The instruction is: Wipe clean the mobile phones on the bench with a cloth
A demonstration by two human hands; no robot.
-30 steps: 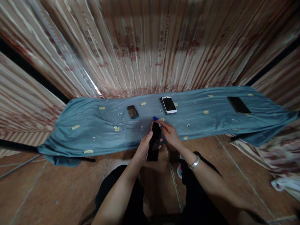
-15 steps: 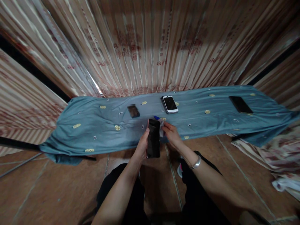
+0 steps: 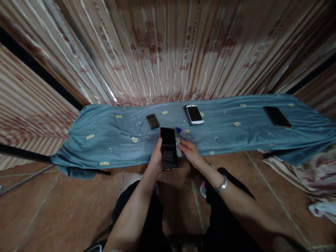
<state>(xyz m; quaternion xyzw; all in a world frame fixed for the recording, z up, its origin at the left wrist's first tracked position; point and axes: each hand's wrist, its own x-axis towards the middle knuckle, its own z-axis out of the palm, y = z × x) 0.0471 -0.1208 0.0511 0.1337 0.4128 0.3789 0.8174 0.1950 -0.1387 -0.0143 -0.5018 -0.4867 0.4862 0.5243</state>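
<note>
My left hand point(image 3: 156, 155) is closed around the left edge of a dark smartphone point(image 3: 168, 148), whose black screen faces up toward me. Close to the phone's right edge, my right hand point(image 3: 190, 151) pinches a small white cloth or tissue point(image 3: 179, 147). Just beyond my right fingers lies a clear bottle with a blue cap point(image 3: 185, 134), on the blue-green cloth. Behind it rests a white-framed smartphone point(image 3: 194, 114), lying on top of a darker flat item that shows along its left side.
A blue-green patterned cloth point(image 3: 126, 129) covers the long low table. At its right lies another dark phone point(image 3: 277, 116); left of centre is a small pixelated dark item point(image 3: 153, 121). Striped curtains point(image 3: 168, 52) hang behind, with dark bars point(image 3: 52, 78) at the sides.
The held phone has shifted slightly left and up. My right hand has moved a little away from its edge, with the white cloth, and more of the blue-capped bottle shows.
</note>
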